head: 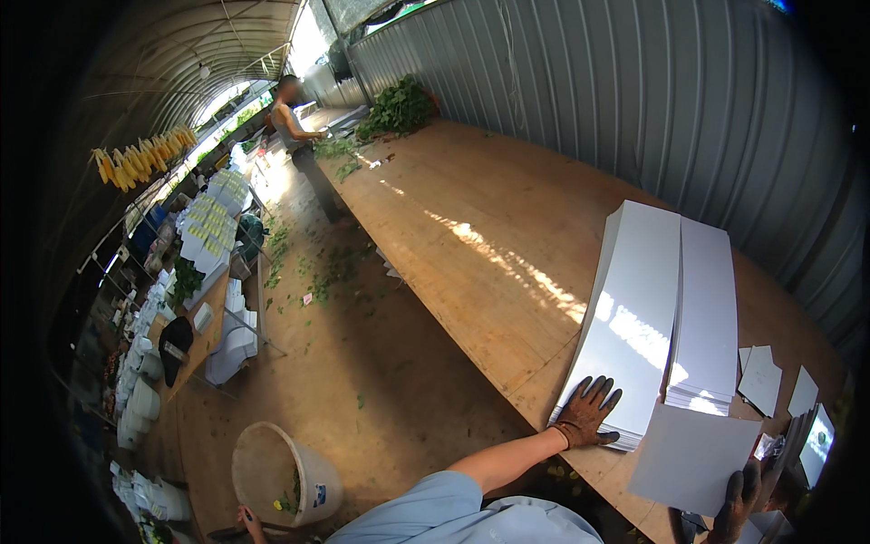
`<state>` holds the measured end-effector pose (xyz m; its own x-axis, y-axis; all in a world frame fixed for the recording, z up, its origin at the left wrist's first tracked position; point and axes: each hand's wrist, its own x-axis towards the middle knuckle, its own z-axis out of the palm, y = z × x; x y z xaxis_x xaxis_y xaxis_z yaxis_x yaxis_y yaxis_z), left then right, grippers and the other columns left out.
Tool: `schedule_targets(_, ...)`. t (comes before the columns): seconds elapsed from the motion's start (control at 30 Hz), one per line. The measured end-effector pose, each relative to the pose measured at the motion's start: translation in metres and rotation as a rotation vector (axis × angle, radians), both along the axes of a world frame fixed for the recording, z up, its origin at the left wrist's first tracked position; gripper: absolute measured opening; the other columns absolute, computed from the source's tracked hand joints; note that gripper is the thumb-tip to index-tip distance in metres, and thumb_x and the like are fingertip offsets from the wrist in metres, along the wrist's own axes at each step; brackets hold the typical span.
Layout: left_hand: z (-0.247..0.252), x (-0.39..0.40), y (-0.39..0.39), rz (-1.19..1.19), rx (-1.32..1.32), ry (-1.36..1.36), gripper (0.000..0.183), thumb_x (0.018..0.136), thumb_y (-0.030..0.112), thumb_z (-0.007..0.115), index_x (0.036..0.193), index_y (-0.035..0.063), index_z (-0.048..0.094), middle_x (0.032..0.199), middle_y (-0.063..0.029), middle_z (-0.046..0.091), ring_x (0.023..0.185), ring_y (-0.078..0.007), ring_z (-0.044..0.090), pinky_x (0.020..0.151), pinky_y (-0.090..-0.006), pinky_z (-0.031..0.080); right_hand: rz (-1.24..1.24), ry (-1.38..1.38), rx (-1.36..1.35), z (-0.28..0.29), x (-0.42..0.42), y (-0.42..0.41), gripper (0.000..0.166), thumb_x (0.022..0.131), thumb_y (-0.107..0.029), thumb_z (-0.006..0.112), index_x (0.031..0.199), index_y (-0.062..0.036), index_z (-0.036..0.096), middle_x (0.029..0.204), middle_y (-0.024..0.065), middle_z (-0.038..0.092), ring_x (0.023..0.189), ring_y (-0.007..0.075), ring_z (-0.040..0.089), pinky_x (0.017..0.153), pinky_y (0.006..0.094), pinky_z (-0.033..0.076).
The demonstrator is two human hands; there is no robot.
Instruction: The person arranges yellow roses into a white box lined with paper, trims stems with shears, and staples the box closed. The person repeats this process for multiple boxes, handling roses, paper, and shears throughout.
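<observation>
My left hand [588, 415], in a dark-stained brown work glove, lies with spread fingers on the near end of a tall stack of long white boards [632, 272]. A second white stack [708, 306] stands right beside it. Over the near end of that second stack lies a wide pale sheet [693, 455], which reaches toward the table's front edge. My right hand [737, 493], gloved too, has its fingers at the sheet's right edge. Its thumb and palm are hidden, so its grip is unclear.
Small white pieces [760, 381] and a device with a lit screen [818, 445] are at the right of the long wooden table [476, 204]. A corrugated wall [578, 81] runs behind. Another person [296, 129] stands by leafy stems [401, 109]. Someone's bare hand [251, 522] is near a bucket [323, 476].
</observation>
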<state>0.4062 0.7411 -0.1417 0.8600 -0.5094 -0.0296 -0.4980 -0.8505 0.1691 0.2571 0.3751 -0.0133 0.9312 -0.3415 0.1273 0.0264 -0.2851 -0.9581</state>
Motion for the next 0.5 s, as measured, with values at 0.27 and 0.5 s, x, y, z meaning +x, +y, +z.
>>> schedule_targets(0.27, 0.009, 0.000, 0.000, -0.001, 0.002, 0.015, 0.104, 0.087, 0.069, 0.058, 0.162, 0.0048, 0.026, 0.166, -0.0246, 0.027, 0.156, -0.0400, 0.019, 0.127, -0.0575, 0.005, 0.272, 0.114, -0.036, -0.035, 0.046, 0.053, 0.020, 0.102, -0.016, 0.062, 0.110, 0.0021, 0.062, 0.098, 0.0083, 0.065, 0.090, 0.0174, 0.057, 0.084, 0.0318, 0.047)
schedule_targets(0.5, -0.037, 0.002, -0.002, 0.015, -0.010, -0.225, 0.066, 0.101, 0.038, 0.039, 0.159, 0.0075, 0.033, 0.164, -0.0235, 0.033, 0.154, -0.0386, 0.029, 0.126, -0.0577, 0.012, 0.202, 0.237, 0.139, -0.080, 0.038, 0.103, 0.032, 0.107, -0.030, 0.057, 0.115, 0.0005, 0.062, 0.098, 0.0058, 0.063, 0.091, 0.0163, 0.055, 0.082, 0.0329, 0.046)
